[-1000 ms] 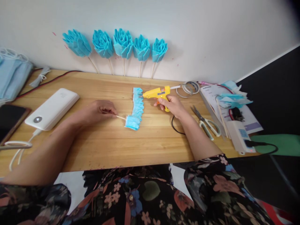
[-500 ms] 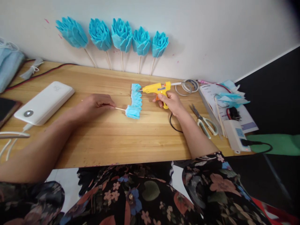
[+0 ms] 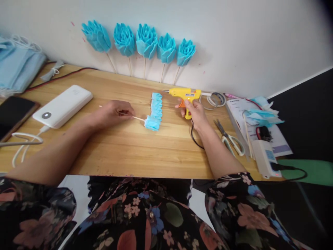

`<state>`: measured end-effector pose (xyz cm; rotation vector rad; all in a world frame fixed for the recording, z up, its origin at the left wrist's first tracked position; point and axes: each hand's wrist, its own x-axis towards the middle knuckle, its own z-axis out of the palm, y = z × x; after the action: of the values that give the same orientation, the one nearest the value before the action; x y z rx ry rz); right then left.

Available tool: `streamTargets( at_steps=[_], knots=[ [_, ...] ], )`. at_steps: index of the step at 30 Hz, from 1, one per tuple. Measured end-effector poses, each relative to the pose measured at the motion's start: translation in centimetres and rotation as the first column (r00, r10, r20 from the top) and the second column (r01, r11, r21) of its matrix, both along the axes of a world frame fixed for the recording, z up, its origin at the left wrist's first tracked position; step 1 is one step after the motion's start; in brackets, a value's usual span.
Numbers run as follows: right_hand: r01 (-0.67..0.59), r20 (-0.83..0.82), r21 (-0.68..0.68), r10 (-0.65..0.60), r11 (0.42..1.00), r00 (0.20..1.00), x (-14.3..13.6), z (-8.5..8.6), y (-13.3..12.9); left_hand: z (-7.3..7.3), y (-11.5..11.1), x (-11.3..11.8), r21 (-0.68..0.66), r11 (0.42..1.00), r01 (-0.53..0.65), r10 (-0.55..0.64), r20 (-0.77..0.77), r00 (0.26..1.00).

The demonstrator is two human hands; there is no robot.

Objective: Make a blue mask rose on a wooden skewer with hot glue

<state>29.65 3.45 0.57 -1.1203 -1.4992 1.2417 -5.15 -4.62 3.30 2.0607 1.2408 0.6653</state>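
Note:
My left hand (image 3: 118, 113) pinches a thin wooden stick (image 3: 139, 118), whose right end goes into a roll at the lower end of a pleated blue strip (image 3: 156, 107). The strip lies on the wooden table, running away from me. Right of it, my right hand (image 3: 192, 111) is wrapped round the handle of a yellow glue gun (image 3: 185, 93). The gun's nozzle points left, a little apart from the strip's upper end. Behind them, several blue fabric flowers (image 3: 147, 41) on sticks lean against the wall.
White power bank (image 3: 63, 106), phone (image 3: 17, 118) and blue masks (image 3: 19, 66) lie left. At right are scissors (image 3: 229, 137), tape rolls (image 3: 217, 100), papers (image 3: 279, 139), blue scraps (image 3: 262, 116) and a power strip (image 3: 264, 159). The table's front edge (image 3: 145, 177) is near my body.
The glue gun has lifted away from the strip's upper end, up and to the right. My left hand still holds the stick. The whole view has shifted slightly.

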Motion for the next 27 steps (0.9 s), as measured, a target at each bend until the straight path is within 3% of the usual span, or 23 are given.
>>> streamTargets(
  at_steps=[6, 13, 20, 27],
  knots=[
    [0.044, 0.036, -0.017, -0.043, 0.999, 0.998, -0.5, 0.0, 0.7, 0.1, 0.5, -0.6, -0.079, 0.994, 0.076, -0.077, -0.004, 0.997],
    [0.039, 0.052, 0.002, -0.039, 0.999, 0.998, -0.5, 0.3, 0.3, 0.7, 0.8, -1.8, -0.191, 0.978, 0.087, -0.097, -0.046, 0.994],
    [-0.017, -0.044, 0.015, 0.017, 1.0, 0.999, -0.2, 0.0, 0.1, 0.4, 1.0, -1.9, -0.164, 0.982, 0.095, -0.106, -0.059, 0.993],
    [-0.061, 0.098, 0.008, 0.059, 0.998, 0.993, 0.0, 0.2, 0.1, 0.9, 0.6, -1.3, -0.1, 0.992, 0.073, -0.084, -0.116, 0.99]
  ],
)
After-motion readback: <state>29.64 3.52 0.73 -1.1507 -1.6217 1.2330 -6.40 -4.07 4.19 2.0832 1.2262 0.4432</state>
